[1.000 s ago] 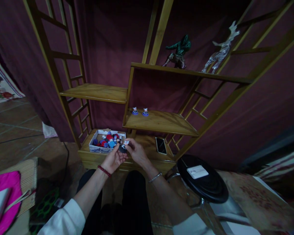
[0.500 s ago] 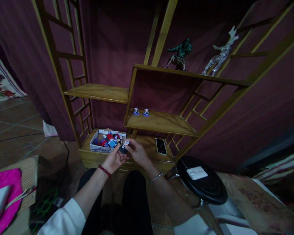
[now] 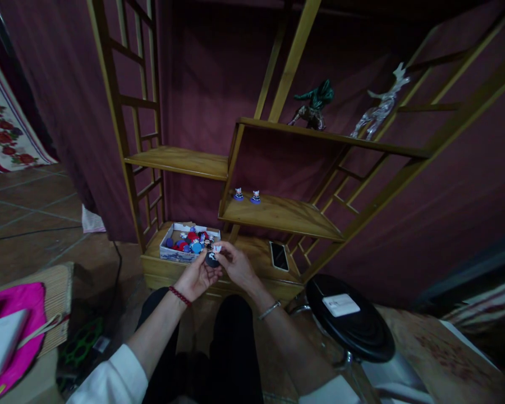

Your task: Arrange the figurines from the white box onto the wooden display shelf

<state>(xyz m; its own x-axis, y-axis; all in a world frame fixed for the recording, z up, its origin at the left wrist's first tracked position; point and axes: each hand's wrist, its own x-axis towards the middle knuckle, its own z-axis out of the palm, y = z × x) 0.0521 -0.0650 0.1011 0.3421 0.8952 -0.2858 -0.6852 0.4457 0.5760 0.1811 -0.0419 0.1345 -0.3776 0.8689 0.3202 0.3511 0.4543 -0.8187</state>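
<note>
My left hand, a red bead bracelet at its wrist, is closed on the dark round base of a small figurine. The fingers of my right hand pinch the figurine's whitish upper part from the other side. Its details are too small to make out. Just beyond my left hand, a shallow open box sits on the low wooden ledge. It holds a jumble of small red, blue, white and dark figurines.
Two small figurines stand on the middle shelf. A phone lies on the ledge at right. Higher up are a green figure and a clear statue. A black round stool is right of my knees.
The view has shifted slightly, so the shelves appear a little farther right and lower. Both hands stay on the figurine in front of the box, with little change in grip.
</note>
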